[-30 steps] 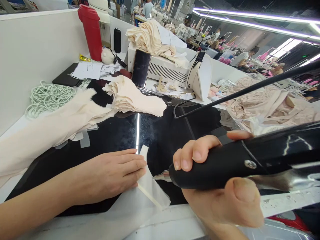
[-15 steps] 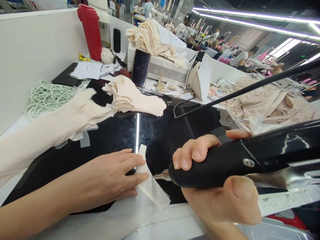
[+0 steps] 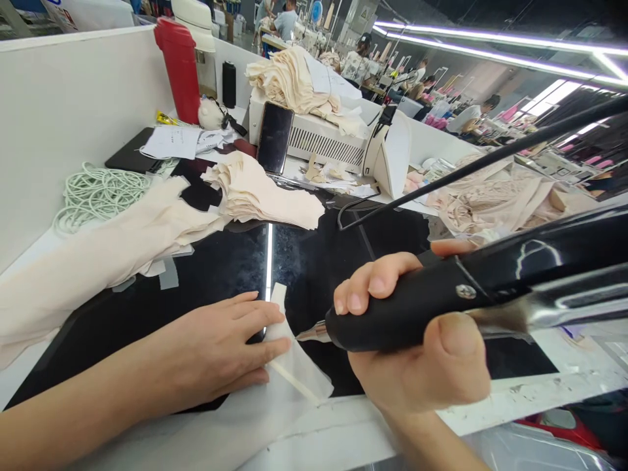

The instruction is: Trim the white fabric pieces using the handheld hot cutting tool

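My left hand [image 3: 210, 347] lies with its fingers stretched out over a thin whitish fabric piece [image 3: 307, 376], pressing it on the black table surface [image 3: 314, 261]. A cream strip [image 3: 297, 381] runs along the fabric, which drapes over the front edge. My right hand [image 3: 441, 366] is wrapped round a thick black handheld tool [image 3: 515, 265] with a screw and a metal lever on its side. The tool's pointed metal tip [image 3: 314, 333] is at the fabric's right edge, close to my left fingertips. Whether the tip touches the fabric, I cannot tell.
Stacked cream fabric pieces [image 3: 265, 193] lie behind, with a long cream fabric [image 3: 103, 261] at left. Pale green cord [image 3: 101, 193], a phone [image 3: 275, 137] and a red container [image 3: 179, 69] stand farther back. A black cable [image 3: 466, 160] crosses the right side.
My right hand has shifted slightly left and up with the tool, whose rear end rose. Its tip is now a little higher along the fabric's edge. My left hand has stayed put.
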Available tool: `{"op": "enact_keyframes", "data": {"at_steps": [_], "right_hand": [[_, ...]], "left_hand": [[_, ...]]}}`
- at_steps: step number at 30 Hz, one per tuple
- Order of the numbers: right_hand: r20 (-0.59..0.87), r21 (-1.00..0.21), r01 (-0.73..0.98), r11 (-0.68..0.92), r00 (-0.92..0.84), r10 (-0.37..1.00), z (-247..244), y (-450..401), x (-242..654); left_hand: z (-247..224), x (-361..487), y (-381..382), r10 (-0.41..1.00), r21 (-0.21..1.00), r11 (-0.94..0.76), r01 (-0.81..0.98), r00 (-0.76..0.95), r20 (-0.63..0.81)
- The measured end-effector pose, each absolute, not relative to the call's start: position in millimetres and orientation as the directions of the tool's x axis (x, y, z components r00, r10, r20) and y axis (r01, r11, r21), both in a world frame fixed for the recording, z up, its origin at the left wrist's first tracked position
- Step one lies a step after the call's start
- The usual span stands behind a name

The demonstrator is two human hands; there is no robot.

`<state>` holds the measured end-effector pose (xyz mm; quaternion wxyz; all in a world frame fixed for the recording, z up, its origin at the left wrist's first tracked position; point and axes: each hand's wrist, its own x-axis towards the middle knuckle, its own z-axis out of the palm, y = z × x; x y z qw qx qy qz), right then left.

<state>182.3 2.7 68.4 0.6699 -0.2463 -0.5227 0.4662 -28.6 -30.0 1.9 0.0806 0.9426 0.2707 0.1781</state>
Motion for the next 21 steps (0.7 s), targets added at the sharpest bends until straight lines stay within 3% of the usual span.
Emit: {"op": "enact_keyframes", "data": {"at_steps": [21], "right_hand": [[0.521,-0.782,-0.36,0.51,0.072,0.85,58,11,163]], "left_hand": [[4,-28,-31,0.549,0.272,-0.833,0.482,0.781,0.297]]}}
